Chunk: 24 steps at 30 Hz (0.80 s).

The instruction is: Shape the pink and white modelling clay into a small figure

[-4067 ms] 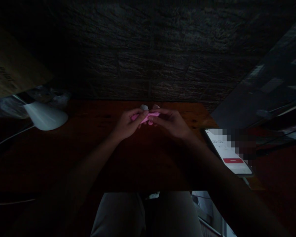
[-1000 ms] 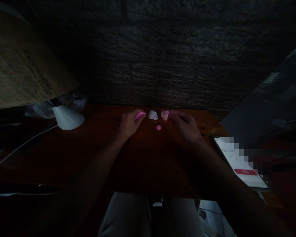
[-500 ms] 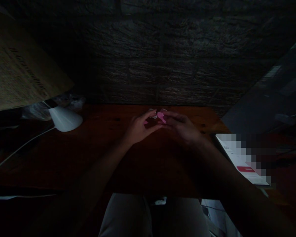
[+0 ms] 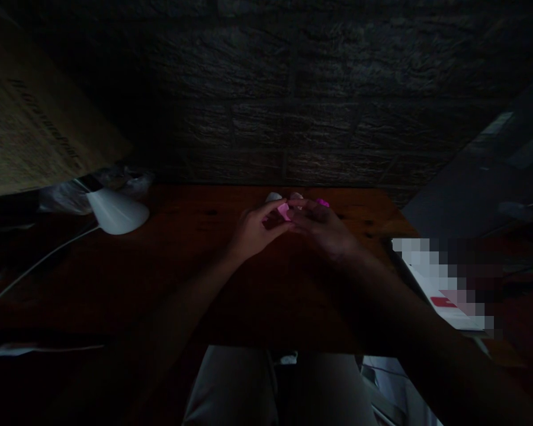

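Head view: in dim light, we look down on two bare hands meeting over a dark wooden table (image 4: 182, 266). The right hand (image 4: 322, 228) is nearly closed, thumb and fingers pinching a small pink piece (image 4: 284, 210) that sits between the two hands. The left hand (image 4: 256, 229) makes a loose arch, thumb and forefinger bowed apart, their tips close to that piece; a dim pink bit (image 4: 265, 219) shows inside the curl, and we cannot tell whether it is gripped. Just beyond the fingers, partly hidden, lie a white lump (image 4: 273, 196), a pale pink lump (image 4: 296, 196) and, behind the right hand, a bright pink lump (image 4: 323, 202). At the left we find a white lamp (image 4: 118, 213) and a brown bag (image 4: 48, 130); at the right, a lit phone (image 4: 426, 287), partly pixelated.
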{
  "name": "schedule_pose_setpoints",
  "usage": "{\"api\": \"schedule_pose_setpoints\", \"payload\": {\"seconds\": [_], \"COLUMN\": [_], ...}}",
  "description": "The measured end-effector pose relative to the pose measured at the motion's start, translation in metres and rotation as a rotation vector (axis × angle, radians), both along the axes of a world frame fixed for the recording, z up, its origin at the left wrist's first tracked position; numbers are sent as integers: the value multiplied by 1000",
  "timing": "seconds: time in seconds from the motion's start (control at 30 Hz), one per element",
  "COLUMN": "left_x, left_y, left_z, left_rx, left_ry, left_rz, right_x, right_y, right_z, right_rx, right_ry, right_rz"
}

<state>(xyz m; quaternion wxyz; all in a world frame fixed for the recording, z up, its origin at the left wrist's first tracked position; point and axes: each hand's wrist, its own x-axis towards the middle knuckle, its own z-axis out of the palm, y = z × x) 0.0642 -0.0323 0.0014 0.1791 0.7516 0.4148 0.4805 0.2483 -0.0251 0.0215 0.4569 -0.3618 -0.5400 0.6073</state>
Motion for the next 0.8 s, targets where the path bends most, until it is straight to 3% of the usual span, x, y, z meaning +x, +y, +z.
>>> {"api": "schedule_pose_setpoints", "payload": {"seconds": [0.2, 0.47, 0.8], "left_x": [-1, -2, 0], "left_y": [-3, -2, -2], "left_z": [3, 5, 13], "left_rx": [50, 79, -50], "left_ry": [110, 193, -191], "left_rz": [43, 28, 44], "right_x": [1, -2, 0], "right_y": [1, -1, -3], "right_z": [-3, -4, 5], "right_rx": [12, -91, -150], "right_ry": [1, 74, 89], "right_rz": [29, 14, 82]}}
